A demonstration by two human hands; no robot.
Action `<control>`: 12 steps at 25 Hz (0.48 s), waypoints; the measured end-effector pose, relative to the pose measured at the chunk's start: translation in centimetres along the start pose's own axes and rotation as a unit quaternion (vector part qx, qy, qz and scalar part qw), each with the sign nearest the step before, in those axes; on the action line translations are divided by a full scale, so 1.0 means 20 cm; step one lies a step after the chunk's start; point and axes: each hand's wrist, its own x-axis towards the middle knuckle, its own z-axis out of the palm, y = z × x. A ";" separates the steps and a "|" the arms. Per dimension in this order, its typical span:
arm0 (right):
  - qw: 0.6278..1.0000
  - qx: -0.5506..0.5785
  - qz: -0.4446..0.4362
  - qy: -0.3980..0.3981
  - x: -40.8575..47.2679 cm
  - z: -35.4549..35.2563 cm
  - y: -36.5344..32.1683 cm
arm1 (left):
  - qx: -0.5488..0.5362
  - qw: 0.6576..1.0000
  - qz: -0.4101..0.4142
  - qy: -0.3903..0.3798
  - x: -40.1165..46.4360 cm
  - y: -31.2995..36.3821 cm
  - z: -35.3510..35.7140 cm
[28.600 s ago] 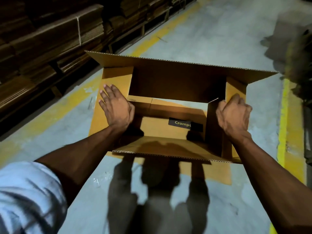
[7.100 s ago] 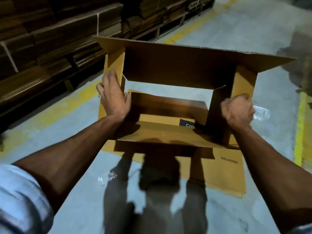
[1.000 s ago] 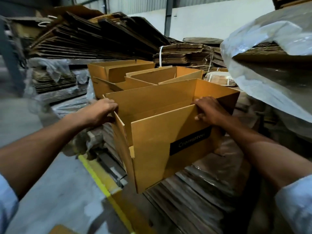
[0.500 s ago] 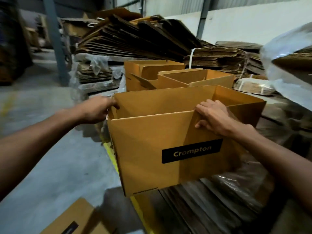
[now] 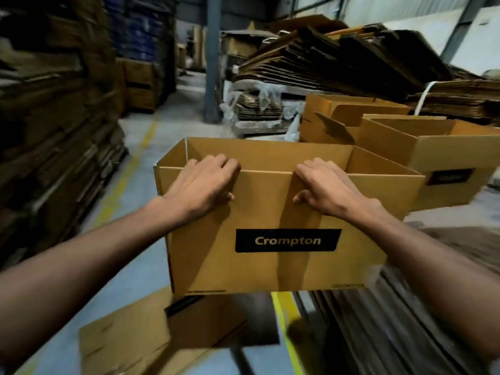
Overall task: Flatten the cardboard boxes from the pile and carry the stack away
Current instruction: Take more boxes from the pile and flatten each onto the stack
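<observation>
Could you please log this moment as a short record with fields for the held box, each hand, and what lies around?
held box: open Crompton box, upright, off the floor
left hand: grips the near top edge
right hand: grips the same edge
floor below: flattened cardboard
behind right: two more open boxes

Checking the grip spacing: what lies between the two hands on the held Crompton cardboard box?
In the head view, only the bare top edge of the tan Crompton cardboard box separates the left hand and right hand.
</observation>
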 end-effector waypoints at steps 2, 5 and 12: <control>0.999 0.031 -0.018 0.013 0.10 -0.05 -0.16 | -0.008 0.998 -0.043 0.033 -0.13 -0.12 -0.07; 0.995 0.092 -0.026 0.030 0.21 -0.13 -0.38 | -0.007 0.996 -0.078 0.045 -0.35 -0.31 -0.20; 0.969 0.229 -0.069 0.067 0.44 -0.10 -0.86 | 0.052 0.983 -0.163 0.073 -0.82 -0.61 -0.34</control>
